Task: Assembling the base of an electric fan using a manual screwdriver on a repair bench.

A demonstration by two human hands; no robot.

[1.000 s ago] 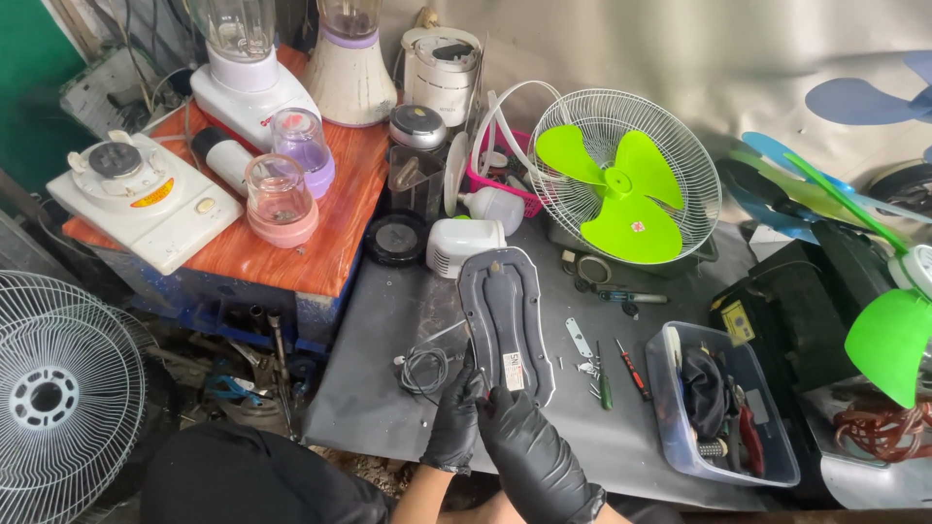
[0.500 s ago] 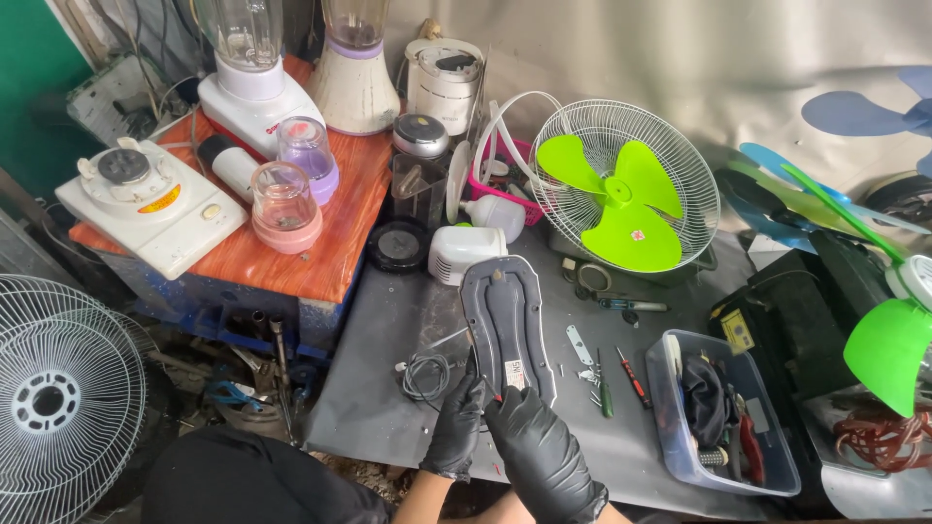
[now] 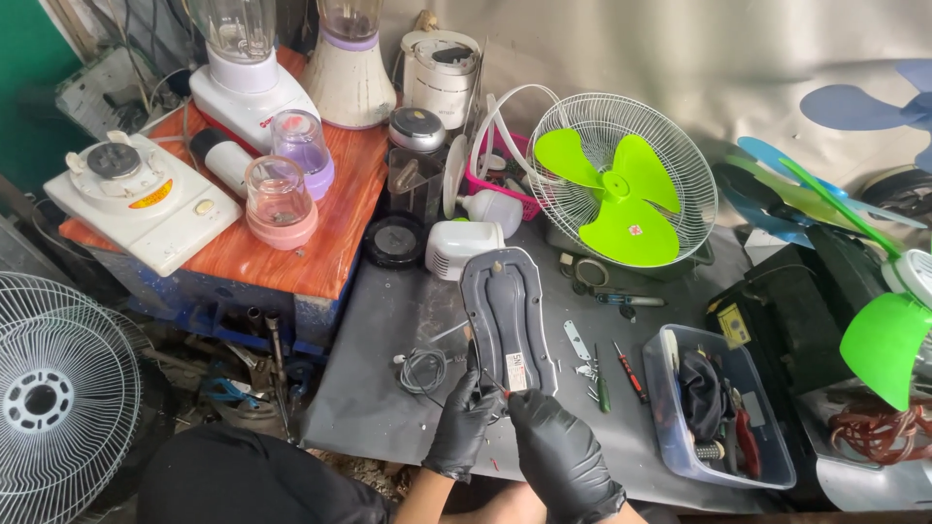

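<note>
**Gloved hands grip grey base plate at workbench**

A green-bladed fan (image 3: 621, 184) stands toward the grey workbench's (image 3: 388, 388) far edge. Near the front edge, the grey base plate (image 3: 507, 320) lies lengthwise, its near end held by the left hand (image 3: 464, 425) and right hand (image 3: 561, 456), fingers curled around it.

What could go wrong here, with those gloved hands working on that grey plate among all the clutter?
The grey plate is gripped only at its near end by the left hand and right hand, so it might slip or tip. Small screwdrivers and loose metal bits lie right beside it and could get knocked off the table. The coiled wire next to the left hand might snag.
</note>
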